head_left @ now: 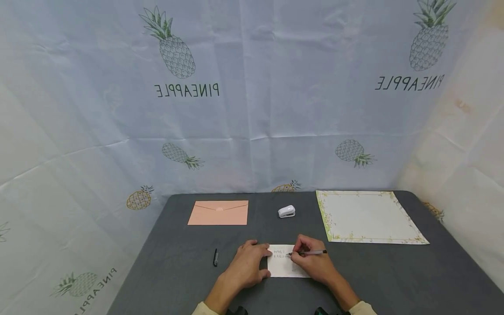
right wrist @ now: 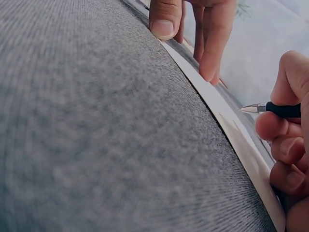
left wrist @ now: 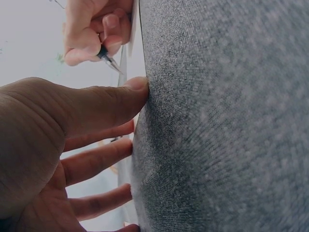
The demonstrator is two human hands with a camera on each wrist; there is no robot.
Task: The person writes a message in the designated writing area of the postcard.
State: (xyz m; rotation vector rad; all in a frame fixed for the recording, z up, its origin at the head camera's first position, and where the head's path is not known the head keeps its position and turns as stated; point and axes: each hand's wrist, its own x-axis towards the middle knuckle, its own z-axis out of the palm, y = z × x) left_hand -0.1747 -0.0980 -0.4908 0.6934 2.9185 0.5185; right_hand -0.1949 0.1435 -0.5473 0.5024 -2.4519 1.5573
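A small white card (head_left: 285, 270) lies at the front middle of the dark table, with lines of handwriting on its upper left part. My right hand (head_left: 313, 261) grips a pen (head_left: 315, 252), its metal tip (right wrist: 250, 108) pointing down close over the card. The lower fingers of that hand rest on the card's right side. My left hand (head_left: 246, 264) spreads over the card's left edge, thumb at the lower corner and fingertips near the upper one. In the left wrist view the thumb (left wrist: 108, 104) presses at the card's edge, the other fingers straight.
A black pen cap (head_left: 215, 257) lies left of my left hand. Farther back are a pink envelope (head_left: 218, 213), a small white stapler (head_left: 286, 211) and, at the right, a large sheet with a floral border (head_left: 366, 216). A pineapple-printed curtain (head_left: 260, 109) hangs behind the table.
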